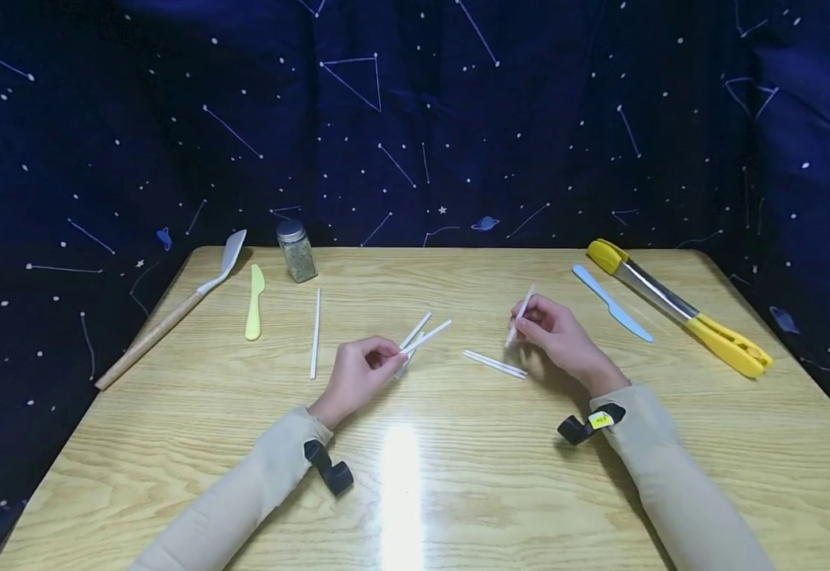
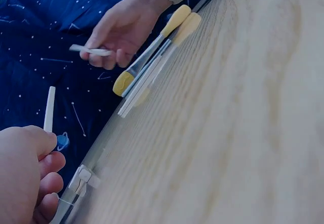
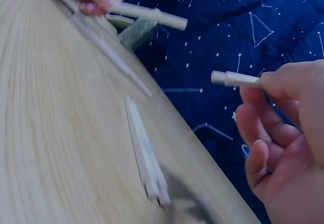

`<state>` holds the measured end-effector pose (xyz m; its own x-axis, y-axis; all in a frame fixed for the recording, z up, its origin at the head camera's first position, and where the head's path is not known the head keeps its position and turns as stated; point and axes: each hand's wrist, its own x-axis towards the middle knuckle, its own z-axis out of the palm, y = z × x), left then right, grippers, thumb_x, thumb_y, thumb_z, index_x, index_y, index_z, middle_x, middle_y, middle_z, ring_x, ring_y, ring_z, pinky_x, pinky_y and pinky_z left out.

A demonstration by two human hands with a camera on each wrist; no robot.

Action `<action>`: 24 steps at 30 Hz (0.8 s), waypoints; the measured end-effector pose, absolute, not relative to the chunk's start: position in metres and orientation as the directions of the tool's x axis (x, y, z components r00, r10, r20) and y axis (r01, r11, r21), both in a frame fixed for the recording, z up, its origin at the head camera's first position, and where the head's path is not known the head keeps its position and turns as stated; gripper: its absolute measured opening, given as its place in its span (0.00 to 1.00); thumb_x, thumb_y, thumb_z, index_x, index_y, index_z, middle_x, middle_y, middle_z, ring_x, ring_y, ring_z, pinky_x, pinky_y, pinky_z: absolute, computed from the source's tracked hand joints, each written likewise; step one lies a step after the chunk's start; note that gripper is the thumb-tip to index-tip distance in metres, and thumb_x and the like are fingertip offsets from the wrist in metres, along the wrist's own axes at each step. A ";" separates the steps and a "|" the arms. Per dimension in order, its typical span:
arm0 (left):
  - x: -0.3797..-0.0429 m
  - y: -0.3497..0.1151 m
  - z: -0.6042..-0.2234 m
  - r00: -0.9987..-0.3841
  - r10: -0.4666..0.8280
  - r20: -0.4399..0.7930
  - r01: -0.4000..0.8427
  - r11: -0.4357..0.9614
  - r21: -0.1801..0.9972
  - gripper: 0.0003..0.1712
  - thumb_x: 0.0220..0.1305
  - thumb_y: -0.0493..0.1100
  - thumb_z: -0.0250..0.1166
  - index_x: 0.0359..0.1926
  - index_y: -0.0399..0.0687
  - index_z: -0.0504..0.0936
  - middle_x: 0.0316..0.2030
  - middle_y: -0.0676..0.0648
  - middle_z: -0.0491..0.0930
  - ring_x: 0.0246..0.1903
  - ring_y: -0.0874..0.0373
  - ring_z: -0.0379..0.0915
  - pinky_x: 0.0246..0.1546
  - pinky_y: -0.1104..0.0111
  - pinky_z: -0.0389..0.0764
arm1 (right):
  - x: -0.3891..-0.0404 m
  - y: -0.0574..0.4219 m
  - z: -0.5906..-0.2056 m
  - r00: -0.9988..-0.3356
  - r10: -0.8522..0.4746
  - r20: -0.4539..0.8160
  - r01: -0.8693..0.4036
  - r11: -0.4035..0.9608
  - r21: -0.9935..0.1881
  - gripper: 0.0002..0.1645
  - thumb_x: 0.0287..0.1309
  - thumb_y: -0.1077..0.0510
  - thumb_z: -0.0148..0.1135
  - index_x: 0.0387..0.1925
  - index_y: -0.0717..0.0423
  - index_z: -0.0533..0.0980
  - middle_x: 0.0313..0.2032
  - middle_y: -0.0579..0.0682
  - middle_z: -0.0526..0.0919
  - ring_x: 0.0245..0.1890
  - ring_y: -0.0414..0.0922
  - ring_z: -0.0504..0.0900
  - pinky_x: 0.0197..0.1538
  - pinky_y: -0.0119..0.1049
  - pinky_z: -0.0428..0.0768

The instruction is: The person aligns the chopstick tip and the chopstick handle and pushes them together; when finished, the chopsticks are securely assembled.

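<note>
My left hand (image 1: 365, 369) pinches a thin white stick (image 1: 432, 334) between thumb and fingertips, its free end pointing right. More white sticks (image 2: 81, 180) lie crossed on the table just beyond and under those fingers, partly hidden. My right hand (image 1: 554, 333) is raised and pinches white sticks (image 3: 235, 79) near one end; two staggered tips show in the right wrist view. Between the hands, two white sticks (image 1: 495, 364) lie side by side on the table. Another single white stick (image 1: 316, 333) lies alone, left of my left hand.
At the left lie a wooden-handled spatula (image 1: 172, 317) and a yellow knife (image 1: 254, 305), with a spice jar (image 1: 297, 252) standing behind. A blue knife (image 1: 611, 303) and yellow tongs (image 1: 679, 309) lie at the right. A dark starry cloth (image 1: 415, 119) hangs behind the table (image 1: 501, 484).
</note>
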<state>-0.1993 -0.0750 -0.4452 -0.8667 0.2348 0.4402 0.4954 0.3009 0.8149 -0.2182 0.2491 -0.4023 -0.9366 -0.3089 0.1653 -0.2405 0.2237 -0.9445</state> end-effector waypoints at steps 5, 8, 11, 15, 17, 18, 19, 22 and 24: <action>-0.198 -0.074 -0.446 -0.856 0.252 0.450 0.513 0.325 0.794 0.03 0.56 0.36 0.70 0.30 0.40 0.85 0.22 0.48 0.83 0.19 0.66 0.70 0.20 0.75 0.73 | -0.215 0.244 -0.400 -0.930 -0.258 0.260 -0.275 0.023 -0.961 0.06 0.64 0.65 0.58 0.38 0.62 0.70 0.36 0.42 0.83 0.31 0.36 0.80 0.39 0.26 0.79; -0.197 -0.074 -0.446 -0.853 0.258 0.454 0.521 0.345 0.781 0.03 0.56 0.36 0.71 0.30 0.40 0.85 0.21 0.48 0.83 0.19 0.66 0.70 0.20 0.74 0.73 | -0.212 0.240 -0.398 -0.931 -0.261 0.255 -0.266 0.006 -0.964 0.10 0.61 0.61 0.63 0.36 0.63 0.70 0.36 0.43 0.84 0.31 0.37 0.81 0.40 0.28 0.80; -0.196 -0.073 -0.447 -0.847 0.264 0.461 0.530 0.356 0.770 0.03 0.55 0.36 0.71 0.29 0.40 0.85 0.21 0.48 0.82 0.19 0.67 0.70 0.20 0.74 0.74 | -0.210 0.236 -0.399 -0.932 -0.271 0.240 -0.257 0.029 -0.966 0.13 0.60 0.59 0.65 0.35 0.64 0.71 0.37 0.43 0.85 0.31 0.38 0.82 0.41 0.28 0.81; -0.196 -0.071 -0.447 -0.837 0.269 0.478 0.547 0.352 0.760 0.03 0.54 0.36 0.71 0.29 0.41 0.85 0.22 0.48 0.82 0.19 0.67 0.70 0.21 0.74 0.75 | -0.209 0.232 -0.398 -0.928 -0.291 0.234 -0.264 0.066 -0.962 0.10 0.60 0.62 0.64 0.36 0.65 0.71 0.38 0.43 0.85 0.31 0.39 0.83 0.41 0.29 0.81; -0.196 -0.071 -0.447 -0.833 0.271 0.482 0.552 0.359 0.753 0.03 0.54 0.36 0.71 0.29 0.41 0.85 0.22 0.48 0.83 0.19 0.67 0.70 0.20 0.74 0.74 | -0.208 0.230 -0.397 -0.926 -0.299 0.230 -0.266 0.085 -0.960 0.09 0.61 0.64 0.63 0.37 0.67 0.71 0.38 0.43 0.85 0.31 0.39 0.83 0.42 0.29 0.81; -0.196 -0.072 -0.447 -0.835 0.270 0.479 0.550 0.363 0.753 0.03 0.55 0.36 0.71 0.29 0.40 0.85 0.22 0.48 0.83 0.19 0.67 0.70 0.20 0.74 0.74 | -0.208 0.229 -0.397 -0.926 -0.302 0.225 -0.263 0.090 -0.961 0.09 0.61 0.65 0.62 0.37 0.67 0.71 0.38 0.43 0.85 0.32 0.39 0.83 0.41 0.29 0.81; -0.196 -0.072 -0.448 -0.835 0.270 0.479 0.549 0.368 0.751 0.03 0.55 0.36 0.71 0.29 0.40 0.85 0.22 0.48 0.83 0.19 0.68 0.70 0.20 0.75 0.74 | -0.208 0.228 -0.397 -0.927 -0.304 0.221 -0.260 0.096 -0.961 0.10 0.61 0.64 0.62 0.37 0.68 0.71 0.38 0.43 0.85 0.32 0.39 0.83 0.41 0.30 0.82; -0.195 -0.072 -0.448 -0.835 0.275 0.476 0.549 0.376 0.746 0.03 0.55 0.36 0.71 0.30 0.40 0.85 0.22 0.49 0.83 0.19 0.68 0.69 0.20 0.74 0.73 | -0.207 0.227 -0.398 -0.928 -0.304 0.213 -0.254 0.101 -0.962 0.11 0.61 0.64 0.63 0.37 0.68 0.71 0.38 0.42 0.85 0.32 0.39 0.83 0.41 0.30 0.82; -0.194 -0.072 -0.448 -0.836 0.278 0.473 0.548 0.377 0.747 0.03 0.56 0.36 0.71 0.30 0.40 0.84 0.22 0.49 0.83 0.19 0.68 0.69 0.20 0.75 0.73 | -0.206 0.226 -0.399 -0.930 -0.303 0.209 -0.251 0.110 -0.962 0.10 0.61 0.63 0.63 0.37 0.67 0.71 0.39 0.42 0.85 0.32 0.39 0.83 0.41 0.30 0.82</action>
<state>-0.1942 -0.0722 -0.4477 -0.8360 0.2781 0.4730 0.5479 0.3771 0.7467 -0.2056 0.2265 -0.3992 -0.9300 -0.3026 0.2086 -0.2514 0.1097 -0.9617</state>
